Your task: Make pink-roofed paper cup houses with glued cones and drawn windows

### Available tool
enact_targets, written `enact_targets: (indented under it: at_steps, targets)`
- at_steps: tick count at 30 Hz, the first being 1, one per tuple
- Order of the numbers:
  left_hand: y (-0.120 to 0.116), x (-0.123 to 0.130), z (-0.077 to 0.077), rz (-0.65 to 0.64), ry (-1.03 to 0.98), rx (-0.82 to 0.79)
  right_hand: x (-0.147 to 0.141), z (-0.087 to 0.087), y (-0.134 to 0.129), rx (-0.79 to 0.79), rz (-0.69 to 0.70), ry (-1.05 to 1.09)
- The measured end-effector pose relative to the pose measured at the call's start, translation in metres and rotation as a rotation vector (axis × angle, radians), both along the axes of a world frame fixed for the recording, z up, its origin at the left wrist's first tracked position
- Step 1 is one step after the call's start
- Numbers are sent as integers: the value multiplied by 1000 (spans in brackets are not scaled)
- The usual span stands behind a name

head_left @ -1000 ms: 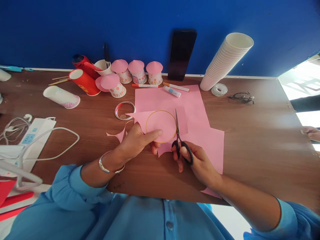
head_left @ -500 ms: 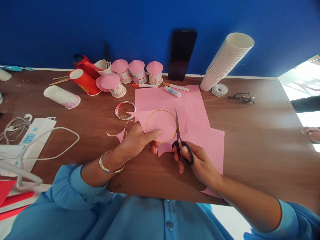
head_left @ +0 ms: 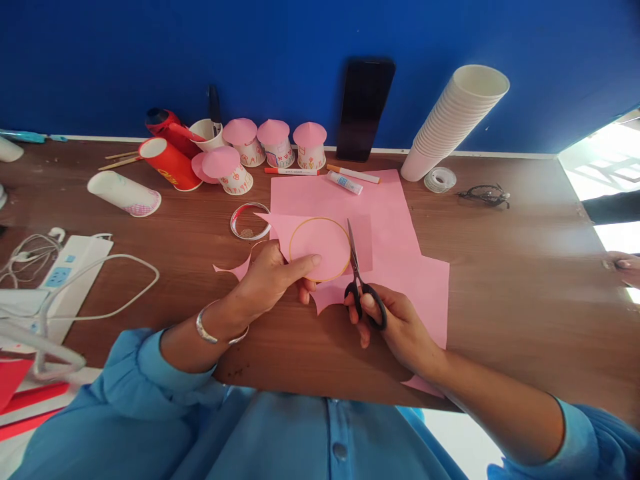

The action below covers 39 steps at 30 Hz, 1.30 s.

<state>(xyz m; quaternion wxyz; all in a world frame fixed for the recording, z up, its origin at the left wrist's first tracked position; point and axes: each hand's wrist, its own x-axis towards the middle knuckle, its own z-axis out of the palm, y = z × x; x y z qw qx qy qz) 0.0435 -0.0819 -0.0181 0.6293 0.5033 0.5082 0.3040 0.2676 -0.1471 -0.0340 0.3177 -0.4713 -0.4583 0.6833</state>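
My left hand [head_left: 275, 273] pinches a piece of pink paper [head_left: 320, 240] marked with a yellow-brown circle, thumb on top and fingers beneath. The paper's left corner is a sharp point. My right hand [head_left: 395, 320] grips black-handled scissors [head_left: 355, 267], whose blades point up along the circle's right edge and look nearly closed. Larger pink sheets [head_left: 420, 287] lie beneath on the table. A curved pink scrap [head_left: 240, 270] rests left of my left hand.
Behind stand small cups with pink cone tops [head_left: 309, 143], a glue stick [head_left: 345, 183], markers, a tape roll [head_left: 250, 221], a phone [head_left: 365, 110] and a tall cup stack [head_left: 453, 127]. At left are a red cup [head_left: 170, 165] and a power strip [head_left: 75, 287]. Another person's hand [head_left: 627, 267] shows at far right.
My left hand and the pink paper have shifted slightly left and up. The scissor blades have tilted a little to the left, still beside the circle's right edge.
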Motion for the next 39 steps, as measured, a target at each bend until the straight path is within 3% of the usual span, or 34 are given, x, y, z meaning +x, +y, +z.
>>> enact_targets:
  at_steps: [39]
  targets:
    - [9, 1, 4, 121, -77, 2, 0, -1, -1, -38, -15, 28]
